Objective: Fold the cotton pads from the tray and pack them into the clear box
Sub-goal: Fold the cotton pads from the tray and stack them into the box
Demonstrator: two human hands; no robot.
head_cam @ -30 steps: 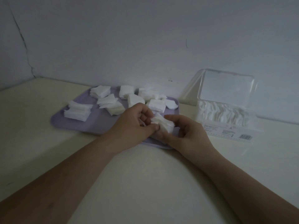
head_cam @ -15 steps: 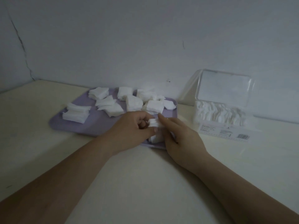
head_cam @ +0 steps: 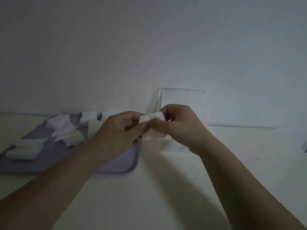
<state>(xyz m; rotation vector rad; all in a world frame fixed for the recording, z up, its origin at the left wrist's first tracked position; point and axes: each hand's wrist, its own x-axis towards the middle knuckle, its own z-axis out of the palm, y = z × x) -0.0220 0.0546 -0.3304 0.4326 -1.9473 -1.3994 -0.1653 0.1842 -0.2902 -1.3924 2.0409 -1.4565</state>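
Both hands hold one white cotton pad between their fingertips, raised above the right end of the purple tray. My left hand pinches its left side and my right hand its right side. Several more cotton pads lie in loose piles on the tray. The clear box stands behind my right hand with its lid up against the wall; my hand hides its lower part and contents.
A pale tabletop runs under my forearms to a grey wall close behind. A dark object edge shows at the far right border.
Both hands lifted the pad from the tray's front edge and moved it right, in front of the clear box. The view shifted right and lower, with motion blur.
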